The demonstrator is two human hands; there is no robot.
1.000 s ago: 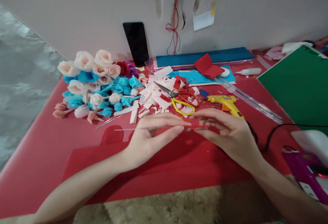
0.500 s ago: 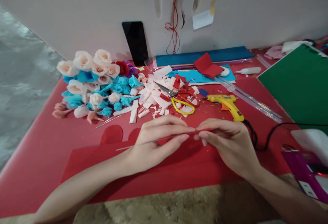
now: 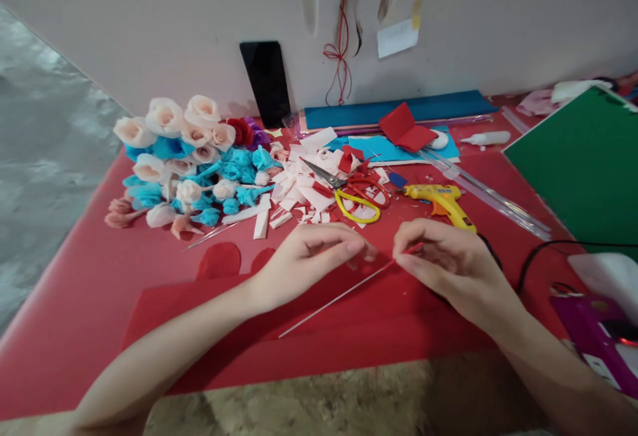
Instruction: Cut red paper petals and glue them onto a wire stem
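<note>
My right hand [image 3: 448, 256] pinches a thin wire stem [image 3: 333, 301] at its upper end, between thumb and fingers. Red crepe paper [image 3: 413, 248] is wound around that end and shows at the fingertips. The bare part of the stem slants down to the left, above a red paper sheet [image 3: 169, 306]. To the left, my left hand [image 3: 319, 260] hovers apart from the stem, its fingers loosely bent and nothing visible in them; the fingertips are slightly blurred. Two rounded red paper petals [image 3: 219, 261] lie behind my left forearm, the second partly covered.
Paper flowers [image 3: 164, 117] crowd the back left. Scissors [image 3: 343, 187] rest on pale paper scraps [image 3: 299, 180]. A yellow glue gun [image 3: 441, 202] lies just beyond my right hand, its black cable running right. A green board [image 3: 578, 163] and a purple power strip [image 3: 593, 329] are on the right.
My left hand has let go of the stem and drawn slightly up and away. The stem now tilts down to the left, held by my right hand alone.
</note>
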